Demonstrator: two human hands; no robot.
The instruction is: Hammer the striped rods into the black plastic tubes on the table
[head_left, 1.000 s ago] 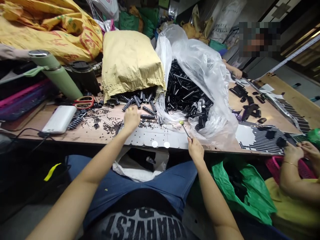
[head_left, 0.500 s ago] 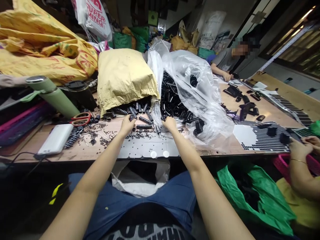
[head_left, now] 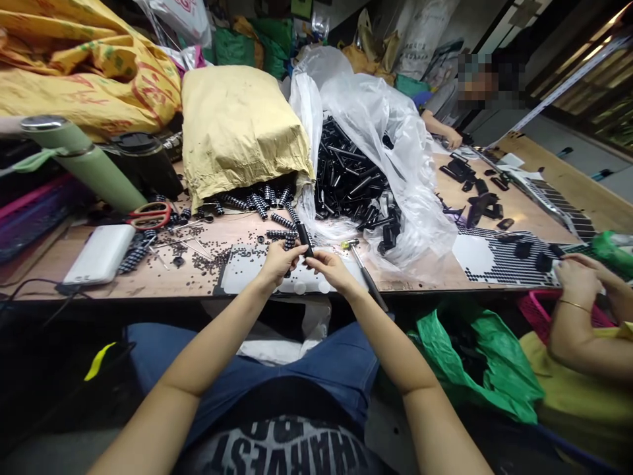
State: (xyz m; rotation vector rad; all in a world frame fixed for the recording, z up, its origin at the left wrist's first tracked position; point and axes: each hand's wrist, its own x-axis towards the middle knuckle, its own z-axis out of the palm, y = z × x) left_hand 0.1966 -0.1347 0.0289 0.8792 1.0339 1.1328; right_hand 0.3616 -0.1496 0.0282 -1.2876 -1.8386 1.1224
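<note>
My left hand and my right hand meet above the table's front edge, both closed. Between my right fingertips is a slim black tube, tilted upward. A small black-and-white patterned cylinder shows at my left fingers, which close on it and partly hide it; the left thumb reaches close to the tube. Beyond the hands, similar patterned cylinders spill from a yellow paper sack. Many black tubes lie in a clear plastic bag.
A small hammer lies right of my hands. Left are tiny dark bits, red-handled scissors, a white box, a green flask and a dark tumbler. A co-worker's hands are at right, above a green bag.
Both hands have drawn back from the sack and plastic bag and come together, now with a black tube and a patterned cylinder. The hammer beside my right arm has come into view.
</note>
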